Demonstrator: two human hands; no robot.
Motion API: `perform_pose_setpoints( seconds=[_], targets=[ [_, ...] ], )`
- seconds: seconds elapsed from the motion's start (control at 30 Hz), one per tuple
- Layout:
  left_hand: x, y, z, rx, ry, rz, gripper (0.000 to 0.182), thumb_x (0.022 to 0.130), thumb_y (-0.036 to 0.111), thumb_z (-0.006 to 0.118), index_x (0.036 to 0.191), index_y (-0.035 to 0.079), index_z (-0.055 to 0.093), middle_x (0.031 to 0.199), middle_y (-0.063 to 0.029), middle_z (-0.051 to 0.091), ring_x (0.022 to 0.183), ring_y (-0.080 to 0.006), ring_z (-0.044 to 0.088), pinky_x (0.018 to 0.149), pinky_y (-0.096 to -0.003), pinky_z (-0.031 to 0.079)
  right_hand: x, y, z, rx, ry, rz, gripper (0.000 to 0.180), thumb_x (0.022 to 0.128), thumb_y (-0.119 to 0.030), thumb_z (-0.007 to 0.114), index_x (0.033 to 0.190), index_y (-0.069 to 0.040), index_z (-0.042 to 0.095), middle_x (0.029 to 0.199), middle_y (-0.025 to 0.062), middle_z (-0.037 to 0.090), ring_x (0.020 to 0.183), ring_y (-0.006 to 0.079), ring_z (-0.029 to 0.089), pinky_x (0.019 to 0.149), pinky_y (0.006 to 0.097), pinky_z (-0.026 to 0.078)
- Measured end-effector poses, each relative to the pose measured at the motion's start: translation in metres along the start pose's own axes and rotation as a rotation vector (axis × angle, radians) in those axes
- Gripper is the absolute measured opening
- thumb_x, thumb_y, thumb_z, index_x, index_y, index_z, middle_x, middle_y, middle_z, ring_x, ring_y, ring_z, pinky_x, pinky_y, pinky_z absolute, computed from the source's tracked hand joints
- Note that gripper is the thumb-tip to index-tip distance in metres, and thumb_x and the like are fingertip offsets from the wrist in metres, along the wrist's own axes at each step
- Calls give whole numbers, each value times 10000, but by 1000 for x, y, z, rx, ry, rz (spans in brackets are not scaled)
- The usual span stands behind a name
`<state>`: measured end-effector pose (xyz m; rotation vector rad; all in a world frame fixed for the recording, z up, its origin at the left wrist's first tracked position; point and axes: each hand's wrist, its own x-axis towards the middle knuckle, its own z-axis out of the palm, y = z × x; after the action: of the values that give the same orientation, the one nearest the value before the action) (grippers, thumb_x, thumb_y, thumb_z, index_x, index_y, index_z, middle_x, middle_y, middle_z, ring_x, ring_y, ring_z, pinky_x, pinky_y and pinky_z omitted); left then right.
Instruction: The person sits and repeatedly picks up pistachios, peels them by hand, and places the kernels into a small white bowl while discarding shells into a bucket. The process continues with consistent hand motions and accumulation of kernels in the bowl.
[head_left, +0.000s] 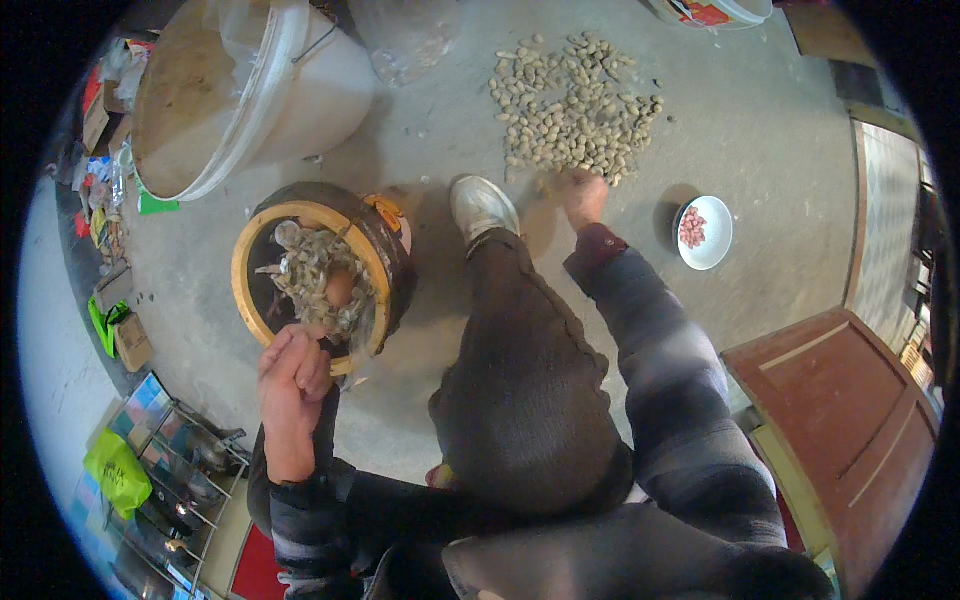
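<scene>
A spread of unshelled peanuts (577, 112) lies on the concrete floor. At its near edge my right hand (585, 199) reaches down, its fingers blurred; whether they grip a peanut is unclear. My left hand (292, 375) hovers by the near rim of a round bin (244, 277) with a yellow rim, fingers curled in; anything inside them is hidden. Broken peanut shells (307, 277) and a rounded brown thing (340, 288) fill part of the bin. To the right of the pile, a white bowl (716, 236) holds shelled pink peanut kernels (692, 227).
A large white plastic bucket (322, 97) stands beyond the bin, near a clear plastic bag (409, 37). My white shoe (484, 206) rests between bin and pile. At right is a brown wooden door (832, 390); at lower left, a metal rack (187, 487) with a green bag (118, 472).
</scene>
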<state>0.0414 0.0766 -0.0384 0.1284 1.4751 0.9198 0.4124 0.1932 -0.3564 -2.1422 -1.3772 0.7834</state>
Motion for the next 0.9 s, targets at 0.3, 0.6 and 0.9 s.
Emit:
perform_pose_setpoints(
  seconds=[0.3, 0.6, 0.9],
  targets=[
    [4, -1, 2, 40, 36, -23, 184, 949, 148, 473, 951, -5, 575, 527, 50, 323, 442, -52, 288, 401, -204, 220, 95, 8, -19, -173, 143, -90, 257, 729, -290, 638, 789, -49, 702, 745, 192, 646, 724, 360, 638, 671, 424, 498],
    [5, -1, 9, 80, 80, 27, 180, 944, 169, 497, 957, 5, 570, 517, 61, 343, 415, -46, 300, 375, -205, 227, 108, -5, -19, -26, -109, 178, 250, 747, -256, 651, 773, -13, 703, 715, 129, 678, 728, 250, 676, 663, 364, 540],
    [-37, 11, 42, 614, 86, 506, 202, 909, 76, 509, 1067, 40, 629, 717, 82, 528, 636, -55, 453, 603, -189, 372, 22, -152, -141, 1079, -765, 303, 156, 891, -53, 566, 1003, 54, 585, 937, 94, 608, 783, 194, 628, 755, 356, 572]
  ],
)
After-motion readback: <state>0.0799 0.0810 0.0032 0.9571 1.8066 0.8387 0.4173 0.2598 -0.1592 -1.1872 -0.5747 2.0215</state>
